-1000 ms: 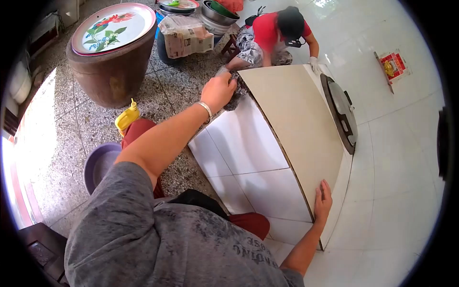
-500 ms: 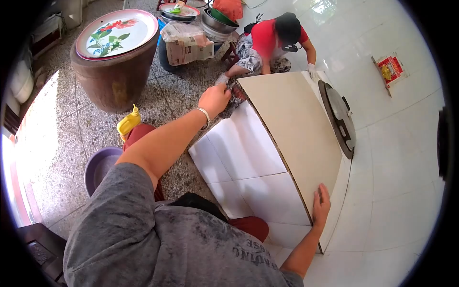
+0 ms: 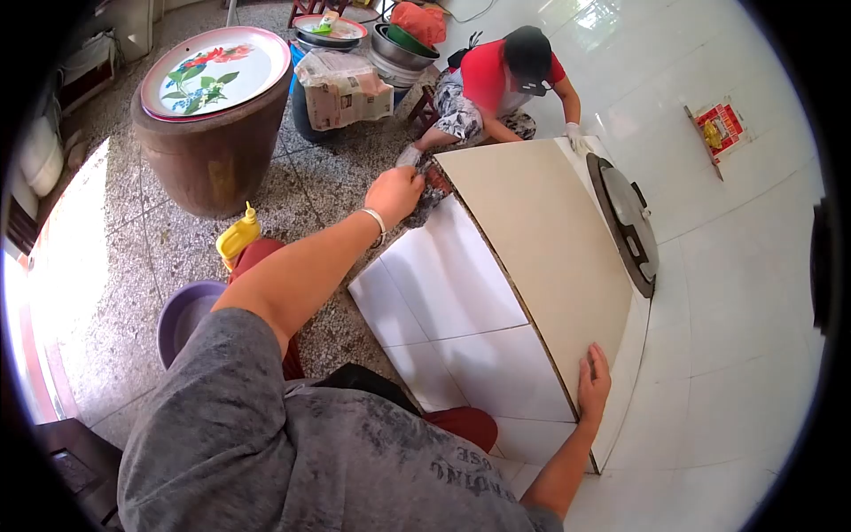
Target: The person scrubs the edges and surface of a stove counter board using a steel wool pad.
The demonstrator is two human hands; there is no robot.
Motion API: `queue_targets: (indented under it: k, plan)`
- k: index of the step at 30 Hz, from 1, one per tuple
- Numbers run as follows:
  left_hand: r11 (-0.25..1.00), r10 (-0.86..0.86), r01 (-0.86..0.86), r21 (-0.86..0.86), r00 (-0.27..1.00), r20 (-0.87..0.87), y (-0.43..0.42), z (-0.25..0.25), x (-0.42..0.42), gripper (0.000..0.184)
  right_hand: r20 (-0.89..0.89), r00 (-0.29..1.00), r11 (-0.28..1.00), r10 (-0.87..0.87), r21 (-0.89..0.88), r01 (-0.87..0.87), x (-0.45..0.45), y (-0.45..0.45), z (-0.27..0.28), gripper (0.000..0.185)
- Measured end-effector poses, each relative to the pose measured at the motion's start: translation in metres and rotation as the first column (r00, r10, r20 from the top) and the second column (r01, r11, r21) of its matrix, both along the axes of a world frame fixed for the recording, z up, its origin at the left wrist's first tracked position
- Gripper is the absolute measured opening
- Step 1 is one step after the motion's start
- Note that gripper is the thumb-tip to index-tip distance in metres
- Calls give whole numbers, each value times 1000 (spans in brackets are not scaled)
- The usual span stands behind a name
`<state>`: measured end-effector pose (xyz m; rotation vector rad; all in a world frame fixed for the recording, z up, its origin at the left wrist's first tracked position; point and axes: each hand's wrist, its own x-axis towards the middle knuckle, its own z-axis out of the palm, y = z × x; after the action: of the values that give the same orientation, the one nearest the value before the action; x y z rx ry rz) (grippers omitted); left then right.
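Observation:
My left hand (image 3: 393,195), with a light bracelet at the wrist, is closed above the far corner of a white-tiled block (image 3: 474,288). What its fingers hold, if anything, is hidden. Just beyond it, at that corner, reddish brick and dark rubble show. My right hand (image 3: 594,381) lies flat at the near edge of a beige board (image 3: 532,230) covering the block's top, fingers stretched out. Across the block crouches a person in a red top (image 3: 485,80), one whitish-gloved hand (image 3: 574,140) at the far edge of the top.
A round dark-rimmed lid (image 3: 625,222) is set in the top at the right, near the tiled wall. On the left stand a large brown pot (image 3: 208,164) bearing a floral tray (image 3: 213,75), a yellow jug (image 3: 238,235) and a purple basin (image 3: 186,315). Stacked bowls (image 3: 403,49) stand behind.
The view has shifted slightly. My left hand stays closed near the corner, and my right hand stays flat on the board. The person opposite has barely moved.

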<state>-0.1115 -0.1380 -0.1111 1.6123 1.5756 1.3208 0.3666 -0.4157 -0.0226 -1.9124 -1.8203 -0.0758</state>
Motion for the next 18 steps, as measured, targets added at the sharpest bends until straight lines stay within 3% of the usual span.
queue_targets:
  k: [5, 11, 13, 15, 18]
  plan:
    - [997, 5, -6, 74, 1000, 16, -7, 24, 2, 35, -90, 996, 1000, -8, -21, 6, -8, -3, 2, 40]
    - [998, 51, -50, -23, 999, 11, -10, 5, 4, 34, -80, 997, 1000, 1, 6, 0, -10, -2, 1, 37]
    - [987, -27, 8, -162, 993, -114, -17, -13, -1, 34, -25, 1000, 1000, 3, 2, -3, -9, -2, 4, 37]
    - [979, -28, 8, -201, 995, -95, -25, -20, 2, 37, 25, 1000, 1000, -4, -5, 4, -8, -1, 3, 37]
    - [980, 144, -125, -156, 983, 113, -39, -13, 10, 47, -19, 1000, 1000, 3, -6, -3, -6, -7, 3, 38]
